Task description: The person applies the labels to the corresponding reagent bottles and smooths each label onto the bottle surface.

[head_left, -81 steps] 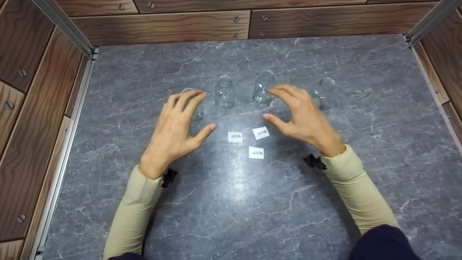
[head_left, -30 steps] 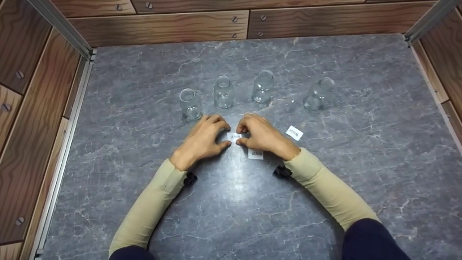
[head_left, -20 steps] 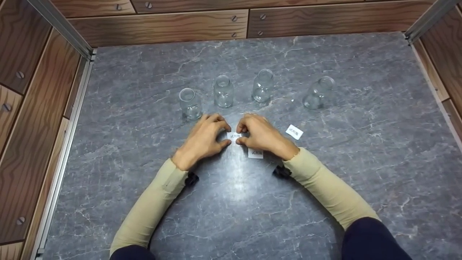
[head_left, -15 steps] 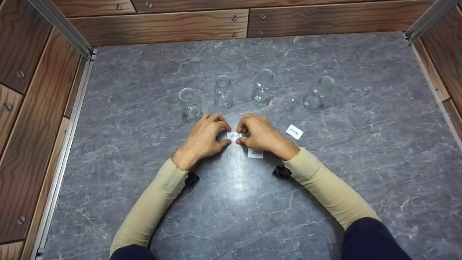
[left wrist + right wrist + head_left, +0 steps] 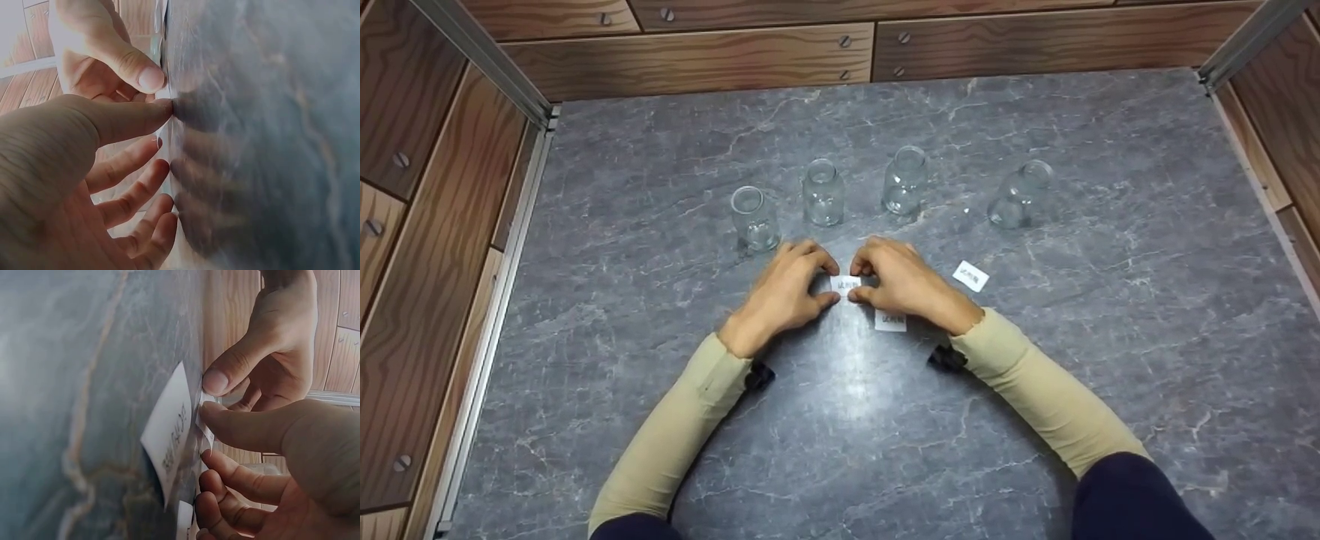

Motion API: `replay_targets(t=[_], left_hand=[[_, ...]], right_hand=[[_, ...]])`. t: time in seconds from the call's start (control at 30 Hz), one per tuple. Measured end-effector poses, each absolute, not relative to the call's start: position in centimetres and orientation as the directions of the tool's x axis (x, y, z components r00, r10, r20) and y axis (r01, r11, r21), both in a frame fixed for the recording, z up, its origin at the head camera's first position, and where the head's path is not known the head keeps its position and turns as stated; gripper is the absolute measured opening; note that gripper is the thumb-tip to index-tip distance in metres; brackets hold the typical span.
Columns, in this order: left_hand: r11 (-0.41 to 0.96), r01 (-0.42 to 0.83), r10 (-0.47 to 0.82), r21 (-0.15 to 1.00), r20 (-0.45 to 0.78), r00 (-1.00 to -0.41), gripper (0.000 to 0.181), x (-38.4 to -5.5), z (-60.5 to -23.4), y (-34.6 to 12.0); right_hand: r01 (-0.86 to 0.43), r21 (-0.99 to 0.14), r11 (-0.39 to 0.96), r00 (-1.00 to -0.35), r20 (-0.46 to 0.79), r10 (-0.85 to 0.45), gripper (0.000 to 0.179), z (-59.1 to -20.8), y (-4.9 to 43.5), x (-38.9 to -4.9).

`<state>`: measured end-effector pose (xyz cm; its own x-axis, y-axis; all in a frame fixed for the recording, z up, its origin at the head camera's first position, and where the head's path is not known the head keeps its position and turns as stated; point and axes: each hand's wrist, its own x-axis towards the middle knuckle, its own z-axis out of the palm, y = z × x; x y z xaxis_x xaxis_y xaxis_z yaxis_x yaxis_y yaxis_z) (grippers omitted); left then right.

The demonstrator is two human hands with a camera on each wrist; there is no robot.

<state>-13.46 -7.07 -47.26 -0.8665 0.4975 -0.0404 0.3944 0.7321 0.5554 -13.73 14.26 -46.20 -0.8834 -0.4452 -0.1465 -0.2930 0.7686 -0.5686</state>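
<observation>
A small white paper label (image 5: pixel 845 285) with dark printed characters lies between my two hands on the grey marbled table. My left hand (image 5: pixel 780 289) holds its left side, thumb at the near corner and index finger at the far corner. On the opposite side, my right hand (image 5: pixel 904 277) has its thumb and index finger at the label's right corners. In the right wrist view the label (image 5: pixel 205 417) bends slightly between thumb and index finger. A second label (image 5: pixel 891 321) lies just nearer, partly under the right hand in the head view; a third label (image 5: pixel 971 276) lies to the right.
Several clear glass bottles stand in a loose row beyond the hands: a left bottle (image 5: pixel 756 219), two middle bottles, one of them a bottle (image 5: pixel 905 181), and a right bottle (image 5: pixel 1020 196). Wood-patterned panels (image 5: pixel 682 64) and a metal rail (image 5: pixel 487 300) border the table.
Both hands came down and together onto the left label. One label shifted right, beyond the right hand. Over the last second the hands have stayed nearly still.
</observation>
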Motion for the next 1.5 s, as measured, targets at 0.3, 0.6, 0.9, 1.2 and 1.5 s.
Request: replay_targets(t=[0.3, 0.6, 0.9, 1.2, 1.5], left_hand=[[0.714, 0.416, 0.509, 0.563, -0.010, -0.861, 0.033, -13.4, -47.4, -7.1], [0.696, 0.421, 0.515, 0.582, 0.004, -0.857, 0.028, -13.4, -47.4, -7.2], [0.577, 0.281, 0.514, 0.767, -0.073, -0.855, 0.016, -13.8, -47.1, -7.1], [0.542, 0.268, 0.504, 0.797, -0.052, -0.862, 0.009, -14.0, -46.5, -7.6], [0.507, 0.236, 0.454, 0.829, -0.024, -0.891, 0.009, -14.2, -45.6, -8.3]], right_hand=[[-0.279, -0.588, 0.759, -0.890, -0.139, -0.435, 0.012, -46.2, 14.6, -13.8], [-0.244, -0.638, 0.730, -0.888, -0.155, -0.432, 0.005, -46.2, 14.9, -13.9], [-0.257, -0.677, 0.690, -0.885, -0.122, -0.450, 0.005, -45.8, 15.3, -13.8], [-0.247, -0.713, 0.656, -0.886, -0.109, -0.452, 0.005, -45.1, 15.5, -13.7], [-0.198, -0.796, 0.572, -0.900, -0.084, -0.428, 0.008, -44.8, 15.8, -14.0]])
